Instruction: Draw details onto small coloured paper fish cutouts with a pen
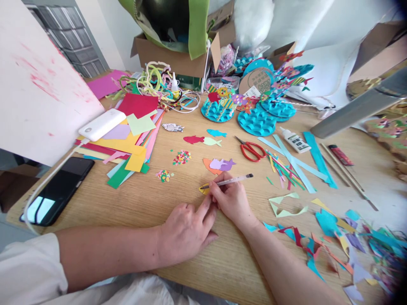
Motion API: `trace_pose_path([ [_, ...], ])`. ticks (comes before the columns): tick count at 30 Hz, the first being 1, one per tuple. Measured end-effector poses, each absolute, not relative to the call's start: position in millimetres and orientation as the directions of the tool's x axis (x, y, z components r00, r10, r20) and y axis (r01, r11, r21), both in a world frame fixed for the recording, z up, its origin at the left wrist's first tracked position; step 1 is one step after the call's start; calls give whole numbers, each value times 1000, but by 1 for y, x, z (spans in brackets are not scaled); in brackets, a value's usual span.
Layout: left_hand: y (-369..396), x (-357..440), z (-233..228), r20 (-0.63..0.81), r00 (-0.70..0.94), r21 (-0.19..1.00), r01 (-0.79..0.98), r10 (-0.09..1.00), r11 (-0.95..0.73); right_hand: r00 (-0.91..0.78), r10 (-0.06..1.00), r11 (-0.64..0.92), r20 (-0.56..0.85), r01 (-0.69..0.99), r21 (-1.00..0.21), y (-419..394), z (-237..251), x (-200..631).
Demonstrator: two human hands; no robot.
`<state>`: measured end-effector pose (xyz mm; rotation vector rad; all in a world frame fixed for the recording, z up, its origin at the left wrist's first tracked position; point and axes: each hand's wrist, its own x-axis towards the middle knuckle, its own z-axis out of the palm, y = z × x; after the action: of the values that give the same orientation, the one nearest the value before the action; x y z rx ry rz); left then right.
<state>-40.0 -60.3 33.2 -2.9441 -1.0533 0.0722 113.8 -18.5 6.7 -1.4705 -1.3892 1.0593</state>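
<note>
A pen (230,180) with a pale barrel and dark ends is pinched in my right hand (233,201). Its tip rests on a small yellow paper piece (203,189), partly covered by my fingers. My left hand (187,228) lies palm down on the table, fingers stretched out toward that piece and touching my right hand. Just beyond lie orange, lilac and purple paper fish (228,164), overlapping. Farther off are a red paper fish (193,140), a pale green one (212,142), a blue one (216,133) and a black-and-white one (173,127).
Red-handled scissors (252,151), a glue bottle (295,140) and paper strips (292,163) lie right. Paper scraps (330,237) cover the near right. At left are stacked coloured sheets (140,103), a power bank (102,124) and a phone (59,190). Blue fish-decorated stands (256,123) stand behind.
</note>
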Motion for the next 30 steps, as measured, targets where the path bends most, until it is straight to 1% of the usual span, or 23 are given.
trace_pose_path([
  [10,-61,-41,33,-39,774,-18,632,633,-774,33,999,-30,-22,261,-965,-19,7,114],
  [17,-60,-40,32,-41,771,-6,636,636,-771,10,999,-35,-33,272,-962,-19,7,114],
  [22,-61,-41,33,-40,770,-6,637,637,-771,3,1000,-16,-16,294,-956,-19,8,113],
  [30,-61,-41,33,-46,775,-22,630,630,-776,32,999,-41,-33,293,-955,-18,7,114],
])
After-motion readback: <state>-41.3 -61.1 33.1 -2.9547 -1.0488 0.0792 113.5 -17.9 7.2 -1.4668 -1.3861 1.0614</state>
